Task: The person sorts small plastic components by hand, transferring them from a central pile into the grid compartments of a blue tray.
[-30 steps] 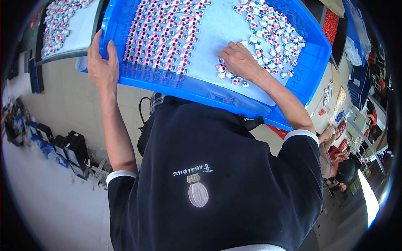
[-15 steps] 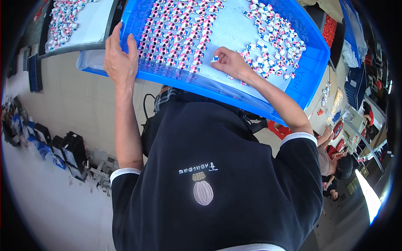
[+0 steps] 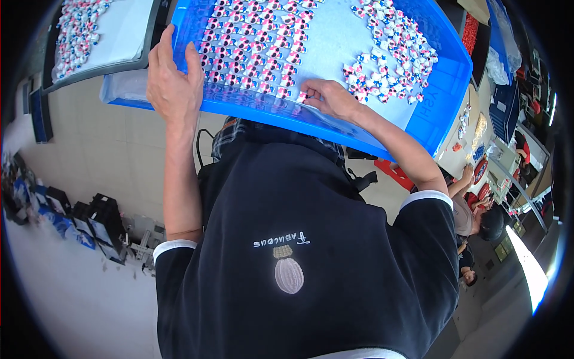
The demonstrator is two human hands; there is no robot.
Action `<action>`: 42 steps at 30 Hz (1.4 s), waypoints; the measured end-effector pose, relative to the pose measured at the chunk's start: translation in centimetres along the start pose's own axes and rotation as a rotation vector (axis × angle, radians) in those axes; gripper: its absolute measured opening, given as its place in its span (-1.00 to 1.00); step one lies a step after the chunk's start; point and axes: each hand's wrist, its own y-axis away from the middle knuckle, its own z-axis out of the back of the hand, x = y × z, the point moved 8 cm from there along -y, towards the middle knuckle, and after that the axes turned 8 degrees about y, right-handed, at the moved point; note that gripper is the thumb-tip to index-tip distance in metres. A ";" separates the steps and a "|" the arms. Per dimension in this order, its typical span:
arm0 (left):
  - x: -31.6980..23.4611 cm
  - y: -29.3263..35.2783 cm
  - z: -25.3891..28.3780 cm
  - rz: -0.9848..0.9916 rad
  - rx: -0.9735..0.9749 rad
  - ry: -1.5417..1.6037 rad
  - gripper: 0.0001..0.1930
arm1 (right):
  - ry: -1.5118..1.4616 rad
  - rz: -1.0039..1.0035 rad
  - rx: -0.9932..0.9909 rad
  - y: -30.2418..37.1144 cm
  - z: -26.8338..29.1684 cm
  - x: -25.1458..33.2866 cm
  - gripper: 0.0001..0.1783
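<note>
My left hand (image 3: 174, 84) is at the near left corner of a blue plastic tray (image 3: 287, 122), its thumb inside the wall and its fingers along the rim, holding the edge. My right hand (image 3: 332, 99) is closed in a pinch low over the tray's near side. Between its fingertips is a small figurine (image 3: 302, 96), pink and white, mostly covered by the fingers. It is at the near end of the column beside the neat rows of figurines (image 3: 245, 57) with dark glasses. To the right lies a loose pile of figurines (image 3: 397, 51).
Beyond the left wall stands a dark tray (image 3: 116, 36) with more loose figurines on white lining. A bin of red pieces (image 3: 469, 36) is at the right. Farther right, people (image 3: 478, 221) sit by a table with small parts. Black crates (image 3: 101, 218) stand on the floor at left.
My right hand has moved slightly nearer with the figurine, down to the near end of the rows. My left hand stays on the tray edge. The view has shifted a little.
</note>
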 end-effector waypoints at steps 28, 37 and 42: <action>-0.1 0.2 0.2 -0.008 -0.058 -0.033 -0.61 | 0.468 0.049 -0.156 1.8 2.9 -1.9 -0.66; 0.2 0.0 0.0 0.088 -0.015 0.010 -0.60 | -0.056 -0.053 -0.068 -1.0 1.1 -0.6 -0.59; 0.2 0.1 0.2 0.072 -0.020 -0.025 -0.60 | 0.077 0.038 -0.174 0.5 1.6 0.2 -0.47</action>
